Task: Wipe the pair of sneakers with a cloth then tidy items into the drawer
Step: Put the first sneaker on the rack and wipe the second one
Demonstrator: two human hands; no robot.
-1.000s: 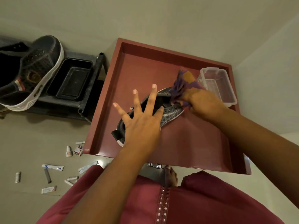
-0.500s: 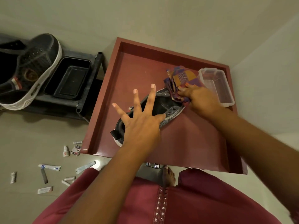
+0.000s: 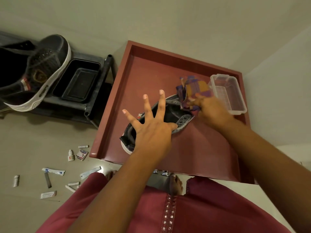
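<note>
Standing over the big square maroon wooden drawer with raised sides, I look down at it on the pale floor, my dark red garment filling the bottom of the view and one bare foot showing at the drawer's near edge. To the left, a low black rack carries the second dark grey sneaker with a thick white sole, tilted up on its side, next to a black rectangular plastic tub. Inside the drawer lies the dark grey sneaker with metal eyelets, its opening facing up and its heel toward me. My left hand is spread wide with straight fingers, its palm over the sneaker's rear half, gripping nothing. My right hand, blurred, has its fingers curled into a crumpled purple and orange checked cloth, pressing it against the toe end of that sneaker. Just beyond the cloth, in the drawer's far right corner, sits a clear plastic rectangular container. Scattered on the floor to the left are small white tubes and sachets, a little white dropper bottle and a small printed carton.
</note>
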